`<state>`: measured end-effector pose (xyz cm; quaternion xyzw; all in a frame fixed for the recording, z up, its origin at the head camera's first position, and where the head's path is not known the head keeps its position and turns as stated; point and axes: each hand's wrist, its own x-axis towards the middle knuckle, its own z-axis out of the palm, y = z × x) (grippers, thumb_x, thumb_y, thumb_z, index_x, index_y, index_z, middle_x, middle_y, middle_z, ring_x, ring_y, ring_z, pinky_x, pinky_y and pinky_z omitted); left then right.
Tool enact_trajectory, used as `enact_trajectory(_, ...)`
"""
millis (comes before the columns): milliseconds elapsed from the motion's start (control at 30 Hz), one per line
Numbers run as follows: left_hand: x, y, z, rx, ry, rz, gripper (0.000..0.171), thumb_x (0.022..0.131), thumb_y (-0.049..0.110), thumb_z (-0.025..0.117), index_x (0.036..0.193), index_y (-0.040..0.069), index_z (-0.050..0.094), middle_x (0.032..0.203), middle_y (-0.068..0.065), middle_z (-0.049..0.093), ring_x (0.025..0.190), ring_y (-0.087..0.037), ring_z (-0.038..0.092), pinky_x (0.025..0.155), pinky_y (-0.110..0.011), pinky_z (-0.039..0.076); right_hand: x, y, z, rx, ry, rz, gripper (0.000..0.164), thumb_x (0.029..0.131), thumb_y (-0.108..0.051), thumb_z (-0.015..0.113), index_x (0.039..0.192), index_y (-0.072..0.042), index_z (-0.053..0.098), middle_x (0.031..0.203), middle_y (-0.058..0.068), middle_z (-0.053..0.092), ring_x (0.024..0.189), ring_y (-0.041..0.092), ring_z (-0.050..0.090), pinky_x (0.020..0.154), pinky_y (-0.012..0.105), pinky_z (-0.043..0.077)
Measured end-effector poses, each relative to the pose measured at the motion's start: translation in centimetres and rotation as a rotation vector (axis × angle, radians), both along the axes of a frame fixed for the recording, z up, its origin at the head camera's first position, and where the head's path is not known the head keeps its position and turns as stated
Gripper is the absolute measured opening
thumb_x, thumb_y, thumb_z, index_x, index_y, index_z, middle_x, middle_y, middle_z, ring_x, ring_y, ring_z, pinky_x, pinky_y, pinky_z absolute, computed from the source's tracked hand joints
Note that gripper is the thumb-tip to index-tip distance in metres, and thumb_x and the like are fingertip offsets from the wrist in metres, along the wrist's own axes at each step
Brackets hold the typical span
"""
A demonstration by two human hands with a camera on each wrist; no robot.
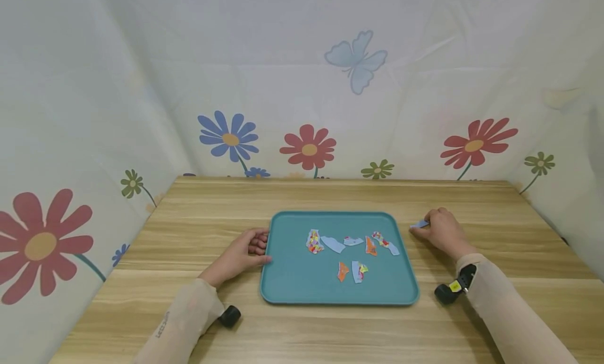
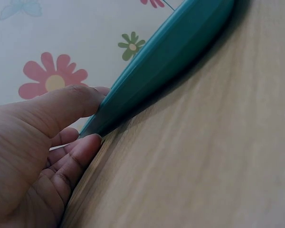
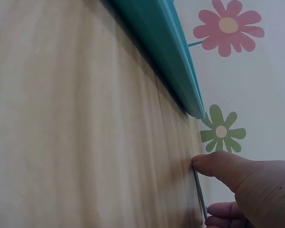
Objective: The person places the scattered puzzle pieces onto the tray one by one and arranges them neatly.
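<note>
A teal tray lies on the wooden table with several thin, irregular flat pieces on it. My left hand grips the tray's left rim; in the left wrist view its thumb lies over the rim and the other fingers are curled at the side below. Just beyond the tray's right rim, my right hand pinches a pale blue flat piece close over the tabletop. Only a thin edge of that piece shows in the right wrist view, under the thumb.
Along the tray's upper half lie a multicoloured piece, a pale blue one and an orange one, among others. Lower down are another orange piece and a blue one. A flower-printed curtain hangs behind the table.
</note>
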<state>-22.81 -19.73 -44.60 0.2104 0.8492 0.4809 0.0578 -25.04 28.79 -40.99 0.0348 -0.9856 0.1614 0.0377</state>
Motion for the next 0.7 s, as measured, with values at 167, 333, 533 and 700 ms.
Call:
enact_trajectory(167, 0.0, 0.0, 0.0, 0.003, 0.009, -0.012, 0.070, 0.082, 0.011, 0.077, 0.138, -0.008, 0.041, 0.117, -0.020, 0.053, 0.099, -0.021, 0.055, 0.083, -0.022, 0.052, 0.0, 0.1, 0.1, -0.011, -0.029, -0.017, 0.059, 0.085, -0.037, 0.070, 0.107, 0.017, 0.056, 0.099, 0.027, 0.056, 0.088, 0.035, 0.052, 0.085, 0.052, 0.049)
enact_trajectory(333, 0.0, 0.0, 0.0, -0.008, 0.009, 0.000, 0.069, 0.082, 0.012, 0.077, 0.138, -0.007, 0.041, 0.117, -0.019, 0.054, 0.098, -0.018, 0.054, 0.083, -0.021, 0.051, 0.1, 0.1, 0.3, -0.010, -0.050, -0.026, 0.061, 0.085, -0.038, 0.070, 0.109, 0.015, 0.055, 0.099, 0.026, 0.056, 0.087, 0.034, 0.053, 0.084, 0.051, 0.050)
enact_trajectory(533, -0.1, 0.0, -0.2, -0.010, 0.023, -0.008, 0.069, 0.082, 0.012, 0.077, 0.138, -0.007, 0.041, 0.117, -0.019, 0.054, 0.098, -0.018, 0.055, 0.083, -0.021, 0.052, 0.6, 0.1, 0.7, -0.016, -0.037, -0.026, 0.061, 0.085, -0.038, 0.069, 0.113, 0.014, 0.054, 0.104, 0.027, 0.056, 0.091, 0.035, 0.052, 0.087, 0.053, 0.050)
enact_trajectory(700, -0.1, 0.0, -0.1, -0.009, 0.021, -0.007, 0.069, 0.082, 0.009, 0.076, 0.138, -0.008, 0.040, 0.117, -0.020, 0.053, 0.100, -0.022, 0.055, 0.084, -0.025, 0.053, 0.9, -0.2, 1.1, -0.013, 0.005, -0.009, 0.061, 0.085, -0.038, 0.069, 0.114, 0.013, 0.055, 0.110, 0.029, 0.056, 0.098, 0.039, 0.054, 0.090, 0.055, 0.049)
